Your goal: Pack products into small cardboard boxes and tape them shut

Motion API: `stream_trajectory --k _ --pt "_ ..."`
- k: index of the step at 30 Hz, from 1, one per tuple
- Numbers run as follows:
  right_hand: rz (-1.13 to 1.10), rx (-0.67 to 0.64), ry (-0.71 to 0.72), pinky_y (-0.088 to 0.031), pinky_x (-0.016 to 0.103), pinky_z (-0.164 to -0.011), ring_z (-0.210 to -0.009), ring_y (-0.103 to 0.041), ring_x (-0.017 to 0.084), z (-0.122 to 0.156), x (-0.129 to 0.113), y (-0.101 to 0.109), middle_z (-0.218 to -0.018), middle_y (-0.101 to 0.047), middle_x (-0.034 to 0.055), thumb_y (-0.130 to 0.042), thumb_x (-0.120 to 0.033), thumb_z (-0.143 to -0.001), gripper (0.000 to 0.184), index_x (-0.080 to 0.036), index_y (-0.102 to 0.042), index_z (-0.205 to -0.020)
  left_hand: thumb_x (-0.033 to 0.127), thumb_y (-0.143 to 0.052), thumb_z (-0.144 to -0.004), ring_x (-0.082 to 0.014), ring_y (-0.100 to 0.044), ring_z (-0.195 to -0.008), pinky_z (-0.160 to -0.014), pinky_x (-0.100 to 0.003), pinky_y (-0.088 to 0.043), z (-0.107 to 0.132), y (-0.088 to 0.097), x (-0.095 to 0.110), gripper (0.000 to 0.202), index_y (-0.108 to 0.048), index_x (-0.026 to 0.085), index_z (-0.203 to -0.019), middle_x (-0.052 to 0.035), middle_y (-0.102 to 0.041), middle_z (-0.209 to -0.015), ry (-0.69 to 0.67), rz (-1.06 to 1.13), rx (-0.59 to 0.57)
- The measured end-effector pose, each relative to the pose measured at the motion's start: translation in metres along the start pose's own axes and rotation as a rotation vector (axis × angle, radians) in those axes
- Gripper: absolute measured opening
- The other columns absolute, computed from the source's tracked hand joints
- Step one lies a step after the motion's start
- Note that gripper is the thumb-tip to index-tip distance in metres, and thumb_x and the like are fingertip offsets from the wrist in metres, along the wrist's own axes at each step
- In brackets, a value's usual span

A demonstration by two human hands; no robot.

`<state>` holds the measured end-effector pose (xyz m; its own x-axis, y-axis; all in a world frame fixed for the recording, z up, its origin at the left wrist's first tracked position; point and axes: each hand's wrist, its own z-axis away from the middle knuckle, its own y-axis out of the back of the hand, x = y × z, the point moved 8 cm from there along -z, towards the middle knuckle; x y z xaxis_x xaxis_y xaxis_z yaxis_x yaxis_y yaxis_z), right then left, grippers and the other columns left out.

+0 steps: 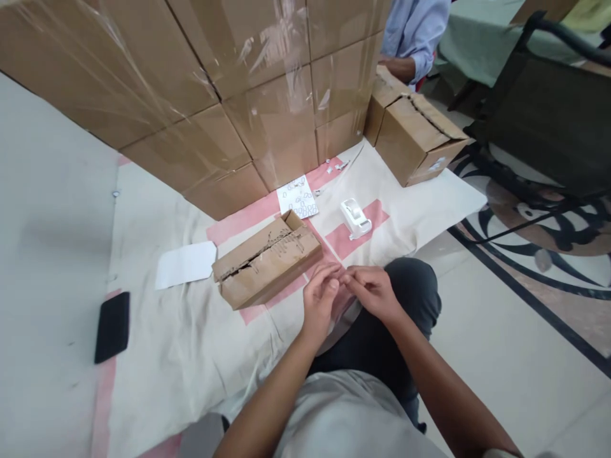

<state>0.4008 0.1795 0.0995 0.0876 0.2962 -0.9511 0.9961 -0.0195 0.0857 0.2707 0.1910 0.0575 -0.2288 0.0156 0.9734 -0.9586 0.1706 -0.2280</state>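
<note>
My left hand (323, 294) and my right hand (371, 289) meet fingertip to fingertip above the table's near edge. Both are closed in a pinch; whatever lies between the fingers is too small to make out. Just left of them rests a long cardboard box (270, 264) with torn, ragged top flaps. Beyond my hands sits a small white tape dispenser (356, 218). Behind the box lies a white sheet with small printed outlines (296, 197).
Stacked, plastic-wrapped cartons (267, 121) form a wall at the back. An open carton (415, 130) stands at the back right, near another person's sleeve (415, 32). Leftward lie a white card (186, 264) and a black phone (112, 327). A dark chair (548, 108) is at right.
</note>
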Motion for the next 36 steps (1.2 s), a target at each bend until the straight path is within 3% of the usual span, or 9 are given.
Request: stream_trajectory --k 5,8,10,13,15,18,22,31,36 --pt "-0.08 -0.169 -0.007 -0.035 0.027 -0.053 -0.052 -0.043 0.011 0.004 0.001 -0.039 -0.055 -0.046 -0.0016 -0.059 -0.035 -0.097 0.054 -0.021 -0.029 -0.055 0.031 -0.067 -0.092 -0.0191 -0.058 -0.089 -0.082 -0.034 -0.047 0.028 0.032 0.036 0.011 -0.075 0.028 -0.086 -0.0032 -0.06 -0.088 -0.211 -0.359 0.215" --pt "-0.141 -0.241 -0.146 -0.042 0.025 -0.055 -0.059 -0.055 0.013 -0.004 0.014 -0.052 -0.068 -0.064 0.0017 -0.065 -0.039 -0.093 0.039 -0.02 -0.05 -0.062 0.027 -0.063 -0.095 -0.0178 -0.055 -0.086 -0.079 -0.033 -0.045 0.041 0.045 0.062 0.011 -0.07 0.027 -0.086 -0.0019 -0.057 -0.087 -0.341 -0.486 0.34" --pt "-0.019 -0.184 -0.194 -0.043 0.026 -0.054 -0.058 -0.057 0.014 -0.015 0.017 -0.045 -0.073 -0.07 0.0028 -0.067 -0.041 -0.091 0.025 -0.02 -0.067 -0.078 0.027 -0.058 -0.097 -0.0171 -0.054 -0.085 -0.079 -0.032 -0.043 0.049 0.061 0.084 0.015 -0.065 0.025 -0.083 -0.0011 -0.054 -0.086 -0.423 -0.51 0.467" --pt "0.26 -0.021 0.021 -0.045 0.03 -0.056 -0.056 -0.056 0.015 -0.044 -0.013 -0.026 -0.069 -0.069 0.0021 -0.063 -0.036 -0.094 0.019 -0.021 -0.072 -0.087 0.029 -0.056 -0.098 -0.0168 -0.053 -0.084 -0.079 -0.032 -0.043 0.056 0.091 0.123 0.02 -0.06 0.023 -0.08 -0.0001 -0.052 -0.084 -0.528 -0.545 0.636" --pt "0.427 -0.05 0.29 -0.051 0.036 -0.074 -0.077 -0.064 0.021 -0.064 -0.045 -0.034 -0.085 -0.074 0.0054 -0.059 -0.031 -0.096 0.017 -0.022 -0.072 -0.091 0.031 -0.059 -0.097 -0.0162 -0.054 -0.083 -0.08 -0.031 -0.043 0.052 0.113 0.144 0.02 -0.061 0.023 -0.079 0.0004 -0.054 -0.083 -0.498 -0.608 0.675" --pt "0.698 -0.282 0.546 -0.043 0.048 -0.103 -0.118 -0.059 0.029 -0.09 -0.063 -0.075 -0.121 -0.072 0.0092 -0.055 -0.028 -0.098 0.021 -0.021 -0.072 -0.107 0.036 -0.062 -0.094 -0.0165 -0.059 -0.087 -0.083 -0.03 -0.045 0.034 0.147 0.152 0.019 -0.066 0.023 -0.082 0.0 -0.062 -0.087 -0.263 -0.651 0.619" --pt "0.913 -0.485 0.547 -0.035 0.051 -0.111 -0.128 -0.052 0.032 -0.114 -0.04 -0.118 -0.138 -0.064 0.0133 -0.048 -0.027 -0.101 0.033 -0.017 -0.067 -0.126 0.041 -0.068 -0.088 -0.0177 -0.06 -0.088 -0.082 -0.03 -0.045 0.01 0.174 0.146 0.019 -0.071 0.023 -0.085 -0.0001 -0.068 -0.091 -0.111 -0.687 0.528" --pt "0.826 -0.477 0.535 -0.031 0.049 -0.116 -0.139 -0.045 0.03 -0.113 -0.025 -0.102 -0.148 -0.058 0.0089 -0.046 -0.03 -0.103 0.04 -0.019 -0.062 -0.137 0.046 -0.062 -0.089 -0.0196 -0.062 -0.089 -0.086 -0.033 -0.045 -0.025 0.186 0.13 0.028 -0.074 0.022 -0.083 -0.0025 -0.07 -0.091 -0.027 -0.738 0.399" --pt "0.823 -0.474 0.541 -0.031 0.052 -0.115 -0.138 -0.045 0.032 -0.112 -0.028 -0.103 -0.148 -0.057 0.0113 -0.042 -0.032 -0.104 0.041 -0.018 -0.063 -0.136 0.039 -0.079 -0.073 -0.0172 -0.053 -0.079 -0.079 -0.032 -0.043 -0.036 0.178 0.139 0.021 -0.074 0.025 -0.088 0.0 -0.065 -0.089 -0.054 -0.95 0.343"
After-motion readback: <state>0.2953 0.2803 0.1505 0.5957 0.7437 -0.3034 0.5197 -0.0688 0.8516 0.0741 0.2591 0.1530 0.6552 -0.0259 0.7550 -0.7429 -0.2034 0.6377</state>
